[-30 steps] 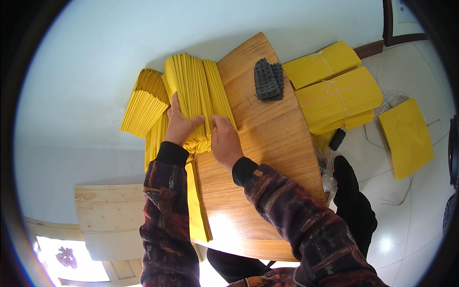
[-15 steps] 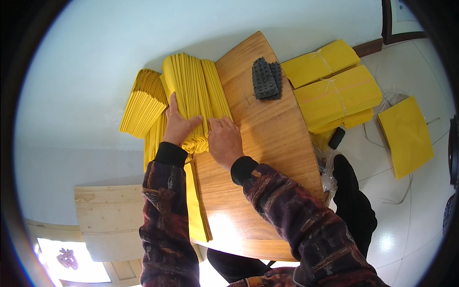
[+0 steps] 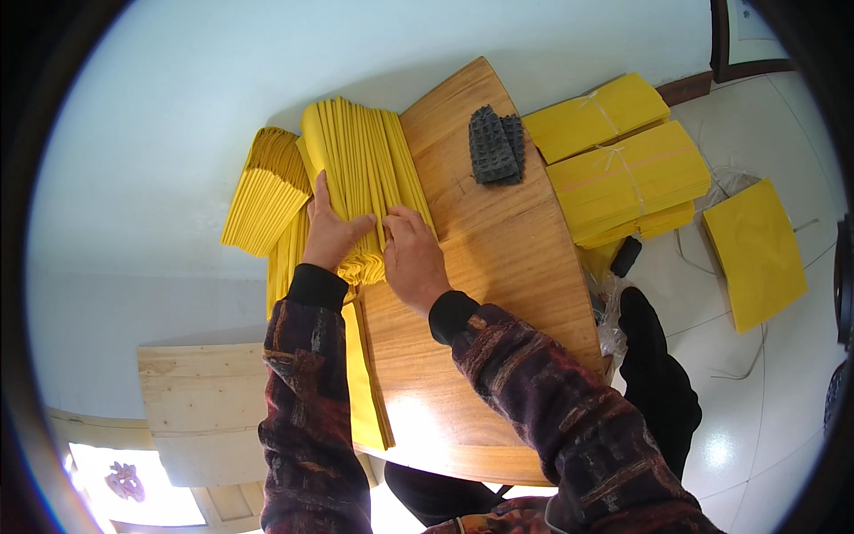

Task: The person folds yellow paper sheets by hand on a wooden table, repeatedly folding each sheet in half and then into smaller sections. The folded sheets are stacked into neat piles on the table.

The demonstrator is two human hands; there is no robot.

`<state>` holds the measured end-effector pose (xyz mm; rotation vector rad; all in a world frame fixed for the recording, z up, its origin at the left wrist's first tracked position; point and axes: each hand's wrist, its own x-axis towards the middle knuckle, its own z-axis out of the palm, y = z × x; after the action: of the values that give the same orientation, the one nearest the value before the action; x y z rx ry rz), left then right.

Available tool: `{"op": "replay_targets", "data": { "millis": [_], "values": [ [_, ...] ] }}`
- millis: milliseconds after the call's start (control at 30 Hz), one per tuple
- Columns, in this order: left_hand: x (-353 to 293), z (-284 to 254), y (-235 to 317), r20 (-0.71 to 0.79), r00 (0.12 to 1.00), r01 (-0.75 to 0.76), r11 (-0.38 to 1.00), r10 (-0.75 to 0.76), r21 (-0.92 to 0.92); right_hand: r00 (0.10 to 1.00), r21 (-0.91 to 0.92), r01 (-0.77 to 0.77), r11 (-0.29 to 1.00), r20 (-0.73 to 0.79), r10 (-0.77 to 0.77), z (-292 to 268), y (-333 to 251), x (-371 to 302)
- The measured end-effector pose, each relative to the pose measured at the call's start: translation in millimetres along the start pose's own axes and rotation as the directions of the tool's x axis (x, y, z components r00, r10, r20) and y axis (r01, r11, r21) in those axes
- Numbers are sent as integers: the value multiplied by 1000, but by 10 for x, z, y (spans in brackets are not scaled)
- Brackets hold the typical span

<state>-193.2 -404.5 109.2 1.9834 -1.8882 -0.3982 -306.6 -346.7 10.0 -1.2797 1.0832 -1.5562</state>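
A thick row of folded yellow paper sheets [image 3: 351,151] stands on edge at the far left of the table, its creased near end toward me. My left hand [image 3: 334,233] lies against the row's near left part, thumb and index finger spread wide, its other fingers mostly hidden. On the near right side of the row, my right hand [image 3: 416,260] has its fingers curled and pressed together on the sheets' edges. The two thumbs are close to each other. Left of the row leans another yellow bundle [image 3: 267,191], with more yellow paper [image 3: 366,383] below it.
Dark grey ridged pads [image 3: 495,147] rest on the wooden table [image 3: 498,267]. Beyond its right edge are tied yellow stacks [image 3: 632,178] and a single yellow packet [image 3: 756,254] on the tiled floor. A white wall [image 3: 205,71] borders the far side.
My right hand has shifted slightly left and up along the sheets, and some sheets at the row's right have fanned apart. My left hand stays in place.
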Motion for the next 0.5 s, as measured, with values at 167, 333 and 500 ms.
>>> {"op": "replay_targets", "data": {
  "millis": [167,333,500],
  "values": [
    [23,-8,-27,-2,1000,-18,1000,18,26,989,135,5,991,-146,15,89,47,10],
    [9,2,-25,-19,1000,6,1000,-5,12,944,406,-325,854,90,316,39,115,78],
    [9,3,-29,-1,1000,3,1000,-3,-3,980,18,-197,980,28,196,10,15,26]
  ]
}}
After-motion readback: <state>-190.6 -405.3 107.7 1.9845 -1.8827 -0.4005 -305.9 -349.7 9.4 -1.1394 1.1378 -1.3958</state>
